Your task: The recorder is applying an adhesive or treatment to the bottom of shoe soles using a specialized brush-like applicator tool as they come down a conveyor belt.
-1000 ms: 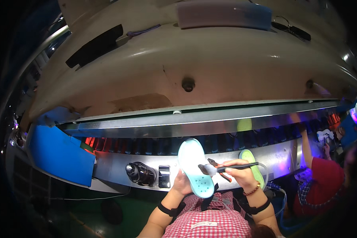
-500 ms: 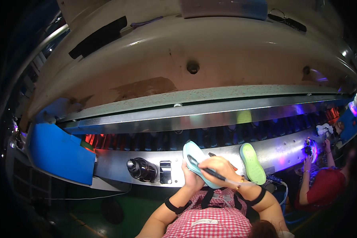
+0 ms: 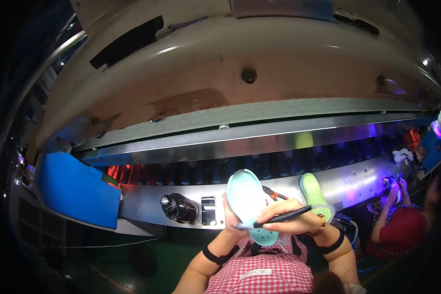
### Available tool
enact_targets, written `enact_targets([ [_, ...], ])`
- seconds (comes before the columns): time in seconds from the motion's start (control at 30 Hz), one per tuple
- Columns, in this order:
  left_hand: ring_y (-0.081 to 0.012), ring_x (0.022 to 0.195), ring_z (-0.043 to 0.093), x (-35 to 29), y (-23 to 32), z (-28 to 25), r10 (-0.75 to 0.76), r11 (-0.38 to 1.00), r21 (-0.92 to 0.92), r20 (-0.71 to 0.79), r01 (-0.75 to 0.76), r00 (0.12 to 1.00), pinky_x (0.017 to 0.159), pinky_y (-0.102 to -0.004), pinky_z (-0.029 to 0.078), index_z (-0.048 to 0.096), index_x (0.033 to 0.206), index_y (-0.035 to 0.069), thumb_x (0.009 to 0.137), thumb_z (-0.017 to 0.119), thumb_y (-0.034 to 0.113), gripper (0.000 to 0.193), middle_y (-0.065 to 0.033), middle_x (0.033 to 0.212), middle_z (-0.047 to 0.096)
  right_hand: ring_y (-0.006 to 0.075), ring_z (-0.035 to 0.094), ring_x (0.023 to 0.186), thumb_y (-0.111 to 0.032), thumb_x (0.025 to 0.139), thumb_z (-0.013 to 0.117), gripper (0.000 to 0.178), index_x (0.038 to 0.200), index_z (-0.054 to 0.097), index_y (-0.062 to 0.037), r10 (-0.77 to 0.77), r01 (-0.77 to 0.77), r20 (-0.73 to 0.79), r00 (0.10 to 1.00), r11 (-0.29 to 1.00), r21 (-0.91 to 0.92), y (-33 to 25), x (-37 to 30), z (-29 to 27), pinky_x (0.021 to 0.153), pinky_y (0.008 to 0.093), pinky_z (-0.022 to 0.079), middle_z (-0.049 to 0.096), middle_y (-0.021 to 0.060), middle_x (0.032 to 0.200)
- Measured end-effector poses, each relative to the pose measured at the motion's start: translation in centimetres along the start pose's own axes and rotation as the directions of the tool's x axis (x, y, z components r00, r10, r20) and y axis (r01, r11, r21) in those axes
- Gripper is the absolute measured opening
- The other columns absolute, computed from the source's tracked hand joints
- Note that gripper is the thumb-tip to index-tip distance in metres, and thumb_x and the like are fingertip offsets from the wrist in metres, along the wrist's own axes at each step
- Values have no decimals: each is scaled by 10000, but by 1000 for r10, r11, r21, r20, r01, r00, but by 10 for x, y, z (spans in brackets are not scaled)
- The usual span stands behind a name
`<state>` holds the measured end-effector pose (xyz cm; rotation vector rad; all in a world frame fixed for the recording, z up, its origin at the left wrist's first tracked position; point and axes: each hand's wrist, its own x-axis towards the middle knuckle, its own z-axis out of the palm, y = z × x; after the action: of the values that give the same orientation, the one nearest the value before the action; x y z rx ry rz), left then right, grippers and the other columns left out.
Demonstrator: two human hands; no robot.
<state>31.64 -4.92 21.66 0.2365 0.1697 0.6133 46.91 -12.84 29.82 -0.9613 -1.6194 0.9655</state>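
Metal benchtop (image 3: 144,198) is catching a bright patch of light around the work. Nearest the body, the left hand (image 3: 232,219) is gripping a pale-blue shoe sole (image 3: 244,196) by its left edge, with part of the grip disappearing behind it; the holed end is pointing toward the body, the broad plain end away. The right hand (image 3: 296,225) is pinching a dark-handled brush (image 3: 282,216), its fingers closing narrowly around the handle just over the sole. The brush tip is lying across the sole's left side, close to the left hand; whether the bristles are touching, the view is not showing clearly. For even strokes, the left hand should be supporting the sole face up, its fingertips tucking clear of the bristles, while the right should be drawing the brush lightly at a low slant. Just beyond, a red-and-black hand tool (image 3: 275,194) is poking out beside the sole, a green sole (image 3: 311,188) is resting past the right hand, and a phone (image 3: 208,210) is lying to the left. Farther off, dark rollers (image 3: 274,168) are running beneath a cream housing (image 3: 299,59)
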Motion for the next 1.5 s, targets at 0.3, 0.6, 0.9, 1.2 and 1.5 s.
enact_targets([
  [0.3, -303, 765, 566, 6, 17, 18, 158, 986, 69, -73, -153, 985, 717, -418, 471, 453, 1146, 17, 748, 120, 759, 906, -208, 901, 560, 219, 628, 789, -24, 731, 647, 162, 892, 651, -17, -158, 162, 76, 985, 986, -47, -7, -3, -3, 722, 302, 494, 649, 118, 840],
  [0.6, -295, 719, 557, 15, 37, 39, 432, 877, 221, 21, -426, 901, 666, -397, 467, 463, 1059, -23, 723, 113, 790, 947, -194, 837, 552, 243, 616, 882, 7, 704, 657, 184, 887, 645, -13, -131, 128, -15, 991, 983, -132, -3, -9, -16, 792, 329, 479, 648, 121, 907],
  [0.9, -308, 778, 556, 12, 43, 60, 387, 899, 238, -32, -369, 922, 718, -409, 468, 433, 1154, 4, 734, 194, 786, 919, -210, 916, 541, 209, 584, 956, 25, 733, 644, 227, 958, 630, -2, 117, -71, -124, 985, 944, 322, 14, -13, -16, 839, 305, 458, 626, 142, 990],
  [1.2, -341, 1030, 534, -7, 36, 7, 25, 951, 303, 134, -64, 991, 874, -451, 444, 329, 1299, 5, 854, 362, 538, 695, -222, 1178, 492, 206, 634, 852, -9, 753, 640, 176, 927, 640, 20, 34, -47, 108, 994, 991, 123, -13, -8, -11, 781, 280, 492, 652, 136, 915],
  [1.5, -177, 887, 604, 5, 64, 18, -360, 829, 459, 3, 318, 933, 778, -291, 488, 503, 1131, -29, 883, 476, 263, 384, -121, 1014, 602, 223, 632, 889, 6, 722, 660, 229, 946, 638, -34, -44, 67, 264, 963, 995, -80, -23, 4, -24, 773, 310, 501, 641, 118, 982],
])
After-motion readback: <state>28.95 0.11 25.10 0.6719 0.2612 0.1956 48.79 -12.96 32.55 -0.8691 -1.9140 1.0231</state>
